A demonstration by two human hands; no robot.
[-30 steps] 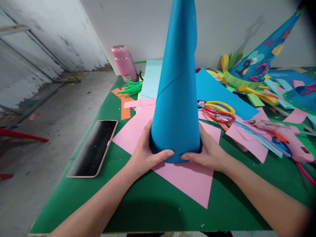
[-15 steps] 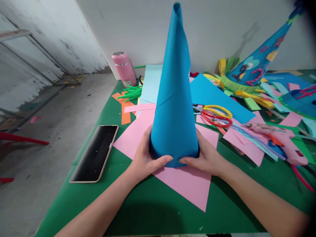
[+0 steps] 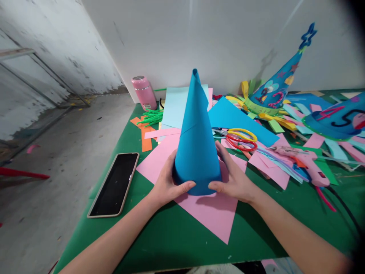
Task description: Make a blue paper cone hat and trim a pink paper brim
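A blue paper cone stands upright in front of me, with a small opening at its tip and a seam slanting across its side. My left hand is wrapped round the left of its base, thumb on the front. My right hand is loosened at the right side: its thumb tip is at the cone's lower front, while the fingers stand apart from the cone with a gap. Beneath the cone lies a pink paper sheet on the green tabletop.
Left lies a phone; behind are a pink flask, green pipe cleaners and light blue paper. To the right are scissors, a pink glue gun with a cord, and two decorated cone hats, one lying sideways.
My view has shifted, and the cone appears lower and smaller, its tip fully in sight. My right fingers have come away from the cone's side; the left hand keeps its hold.
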